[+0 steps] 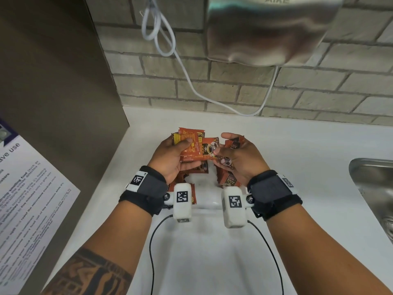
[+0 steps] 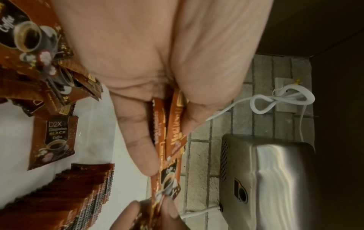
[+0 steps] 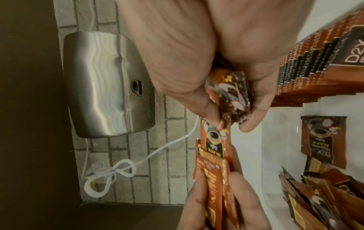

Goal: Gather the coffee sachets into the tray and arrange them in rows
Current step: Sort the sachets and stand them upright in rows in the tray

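Partly done: one neat row of orange-brown foil coffee sachets [image 2: 82,194] in white plastic tray [image 1: 202,179], lower centre; others loose. Left hand [image 1: 172,158] gripping a fan, right hand [image 1: 240,158] pinching several.

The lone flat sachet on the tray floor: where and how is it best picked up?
The lone sachet lies flat, face up, apart from the standing row and the loose pile. Probably best to come from above and pinch one long free edge between thumb and fingertip, lifting it off the tray. Both hands are full now.
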